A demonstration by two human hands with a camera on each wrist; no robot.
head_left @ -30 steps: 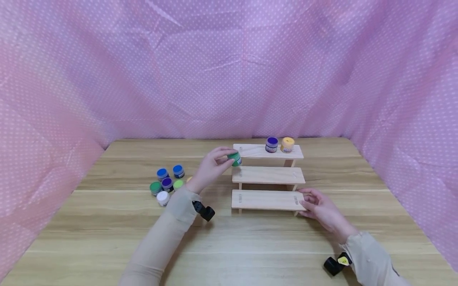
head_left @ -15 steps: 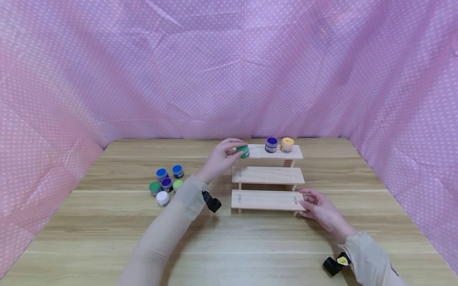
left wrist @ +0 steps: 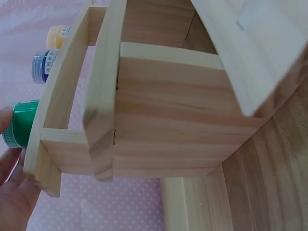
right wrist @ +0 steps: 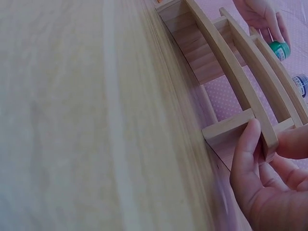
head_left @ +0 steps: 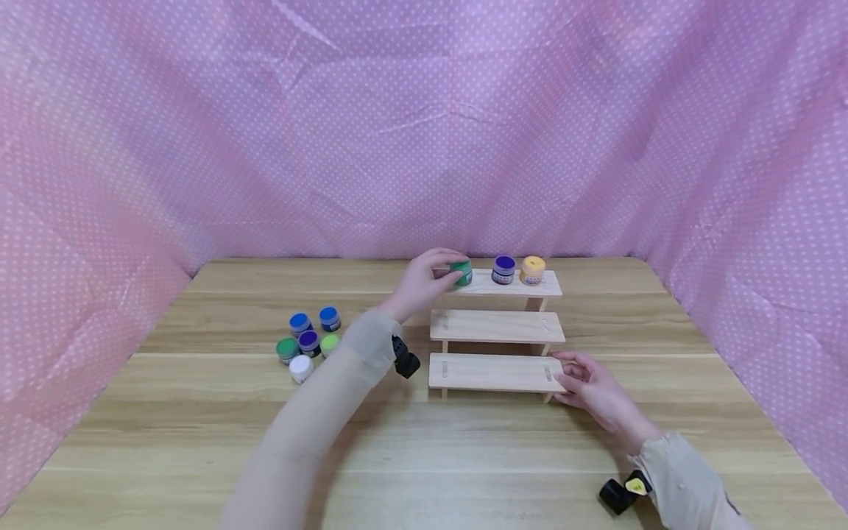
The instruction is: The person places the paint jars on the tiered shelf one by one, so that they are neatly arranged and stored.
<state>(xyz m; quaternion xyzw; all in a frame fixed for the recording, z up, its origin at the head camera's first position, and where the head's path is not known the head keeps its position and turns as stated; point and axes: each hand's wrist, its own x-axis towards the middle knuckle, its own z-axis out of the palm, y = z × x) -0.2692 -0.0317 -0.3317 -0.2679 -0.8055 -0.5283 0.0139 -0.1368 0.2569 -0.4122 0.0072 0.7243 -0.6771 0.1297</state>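
Note:
My left hand grips a small green paint jar at the left end of the top step of a three-tier wooden stand. In the left wrist view the green jar sits against that top board, fingers and thumb around it. A purple jar and a yellow jar stand farther right on the same step. With thumb and fingers, my right hand pinches the right end of the lowest step, seen closely in the right wrist view.
On the table's left lies a cluster of jars: two blue ones, a dark green one, a purple one, a light green one and a white one. A pink dotted curtain hangs behind the wooden table.
My left hand has carried the green jar up, back and to the right, from beside the stand onto its top step. My right hand has stayed at the lowest step.

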